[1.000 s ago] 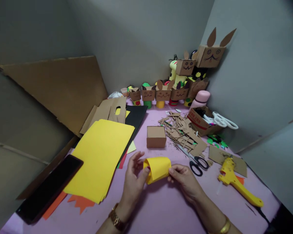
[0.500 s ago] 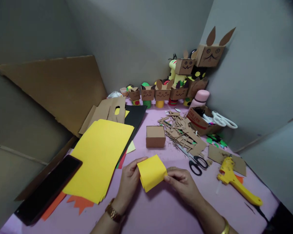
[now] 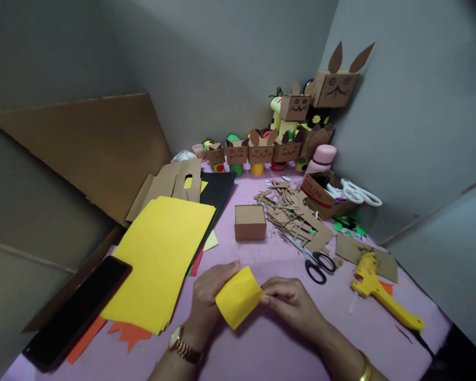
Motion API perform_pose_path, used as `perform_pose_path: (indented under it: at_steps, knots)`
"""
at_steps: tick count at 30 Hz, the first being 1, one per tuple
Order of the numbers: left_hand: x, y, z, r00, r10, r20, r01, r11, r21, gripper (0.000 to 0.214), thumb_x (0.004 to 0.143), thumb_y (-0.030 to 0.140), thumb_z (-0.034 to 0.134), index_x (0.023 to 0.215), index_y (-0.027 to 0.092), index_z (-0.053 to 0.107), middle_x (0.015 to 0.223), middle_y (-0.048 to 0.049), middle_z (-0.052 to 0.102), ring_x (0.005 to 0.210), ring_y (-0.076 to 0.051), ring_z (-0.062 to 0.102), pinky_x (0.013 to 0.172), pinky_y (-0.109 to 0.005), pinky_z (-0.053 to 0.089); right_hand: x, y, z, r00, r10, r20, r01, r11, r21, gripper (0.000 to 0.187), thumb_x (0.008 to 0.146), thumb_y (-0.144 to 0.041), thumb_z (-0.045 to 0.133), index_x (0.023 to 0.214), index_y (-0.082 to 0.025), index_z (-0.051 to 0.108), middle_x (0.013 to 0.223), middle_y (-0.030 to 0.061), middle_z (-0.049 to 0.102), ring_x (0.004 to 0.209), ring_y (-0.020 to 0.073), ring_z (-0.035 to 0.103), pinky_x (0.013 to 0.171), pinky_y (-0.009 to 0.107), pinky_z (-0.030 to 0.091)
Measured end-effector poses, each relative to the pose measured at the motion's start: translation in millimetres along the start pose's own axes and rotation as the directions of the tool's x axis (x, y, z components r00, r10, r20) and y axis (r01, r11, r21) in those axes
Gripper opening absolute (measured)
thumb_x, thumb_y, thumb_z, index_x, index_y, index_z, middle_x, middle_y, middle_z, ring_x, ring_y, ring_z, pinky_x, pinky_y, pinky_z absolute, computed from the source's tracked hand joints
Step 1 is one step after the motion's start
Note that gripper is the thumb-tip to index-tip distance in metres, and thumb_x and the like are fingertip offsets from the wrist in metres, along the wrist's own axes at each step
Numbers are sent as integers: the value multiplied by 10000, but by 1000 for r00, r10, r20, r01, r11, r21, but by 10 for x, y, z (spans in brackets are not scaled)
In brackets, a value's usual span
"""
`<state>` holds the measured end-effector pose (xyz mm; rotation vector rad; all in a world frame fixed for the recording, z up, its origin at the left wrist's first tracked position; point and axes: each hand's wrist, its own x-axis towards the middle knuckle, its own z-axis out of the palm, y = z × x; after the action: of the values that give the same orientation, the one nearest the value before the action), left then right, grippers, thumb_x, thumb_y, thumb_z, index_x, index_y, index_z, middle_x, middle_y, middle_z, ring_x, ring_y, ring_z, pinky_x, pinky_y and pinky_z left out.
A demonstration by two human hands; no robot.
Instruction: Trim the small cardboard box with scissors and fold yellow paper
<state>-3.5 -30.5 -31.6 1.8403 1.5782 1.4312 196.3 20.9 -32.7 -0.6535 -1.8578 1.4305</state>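
Note:
A small piece of yellow paper, curved over and apparently folded, is held tilted above the table between my two hands. My left hand grips its left side, the thumb along the upper edge and the other fingers hidden behind. At the right corner, my right hand pinches the paper between thumb and fingertips. Just beyond the hands stands a small closed cardboard box. Black-handled scissors lie to the right of it, touching brown cardboard scraps.
Yellow sheets and a black phone lie left. On the right are a yellow glue gun and an open box holding white scissors. Cardboard animal figures and a pink bottle stand at the back.
The yellow paper has come slightly lower and to the left, and has tilted more. My left wrist has turned, showing the watch face. Both hands keep their hold.

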Motion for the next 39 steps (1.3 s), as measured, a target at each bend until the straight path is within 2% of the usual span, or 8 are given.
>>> perform_pose_path:
  at_steps: [6,10,15,19,23,28,34,39]
  knots:
    - [-44,-171,44,995,42,-92,-46,998,-36,415,721,165,702,1121,267,660,1054,-74,726,924,-226,685,805,-340,538,-2,14,6,1000,12,-13,-11,1000,2,178,837,-282,622,774,-168,743,705,49,684,661,140,606,619,229,447]
    - [-13,-156,101,963,-254,-90,231,951,-204,510,729,204,707,1215,282,572,1110,-63,688,945,-196,662,805,-312,534,-5,31,7,997,-26,-70,23,999,-45,166,846,-251,606,781,-163,731,719,57,692,663,146,623,619,235,460]
    - [38,-19,130,817,-533,-220,375,781,-500,262,773,314,660,1011,229,592,952,-24,652,867,-149,622,771,-264,500,-21,62,5,953,-216,-211,167,959,-227,138,862,-170,571,851,-173,708,782,62,702,740,152,648,682,243,493]
    - [24,86,156,749,-662,32,450,471,-759,279,757,387,672,945,204,578,793,4,645,690,-125,608,658,-245,490,-38,84,16,913,-352,-204,256,887,-384,149,852,-116,569,907,-174,695,832,74,716,781,160,660,717,257,515]
    - [33,152,184,721,-657,220,482,247,-841,470,715,308,732,1128,177,552,976,-56,668,819,-146,628,722,-242,493,-37,94,24,895,-419,-152,307,826,-473,163,848,-101,566,932,-172,686,859,88,726,796,173,671,722,274,534]
    - [51,190,180,690,-679,252,494,187,-849,607,725,265,738,1270,183,484,1058,-67,658,870,-140,623,770,-220,490,-25,92,31,882,-463,-90,351,771,-531,185,855,-87,542,967,-162,669,866,95,727,798,185,675,705,298,549]
    - [45,160,152,714,-643,277,498,190,-846,596,758,242,708,1311,244,486,1231,-61,604,924,-141,609,775,-203,487,-23,98,26,854,-518,-56,402,724,-560,221,861,-72,520,1018,-167,643,893,99,723,809,180,671,691,301,560]
    - [104,118,48,620,-699,356,546,59,-835,396,806,305,645,1180,176,623,1368,-65,504,1005,-147,576,830,-199,478,-22,77,37,777,-623,92,530,567,-631,237,878,-62,467,1044,-124,624,912,140,728,790,197,678,649,317,566]
